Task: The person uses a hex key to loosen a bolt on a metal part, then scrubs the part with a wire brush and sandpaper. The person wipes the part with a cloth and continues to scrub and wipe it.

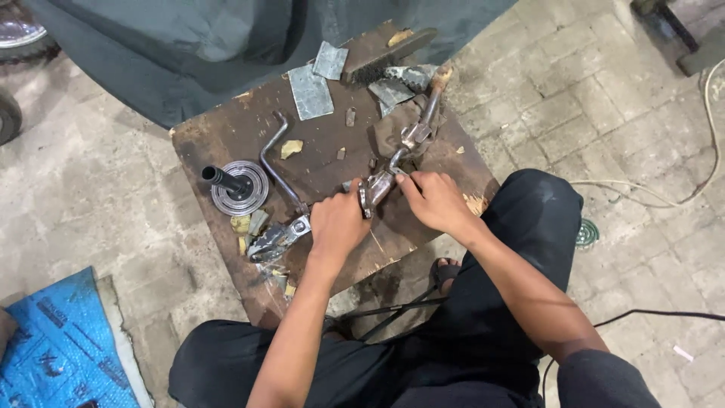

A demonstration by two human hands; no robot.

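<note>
- A worn wooden board [226,143] is sitting at the frame's centre, serving as a low worktable over paving stones.
- The right hand [436,200] is pinching a small metal bracket [375,189] at centre frame.
- The left hand [337,223] is clenching the same bracket from the left.
- A round metal disc with a black stem [238,187] is standing centre-left.
- Grey sanding sheets [311,91] are lying near the top centre.

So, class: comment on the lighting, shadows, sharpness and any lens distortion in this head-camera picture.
Head view: soft, even light with only faint shadows under the left hand and right hand; a dull sheen on the round metal disc; the wooden board and metal bracket look fairly sharp; wide-angle stretch shows in the paving toward the edges.
</note>
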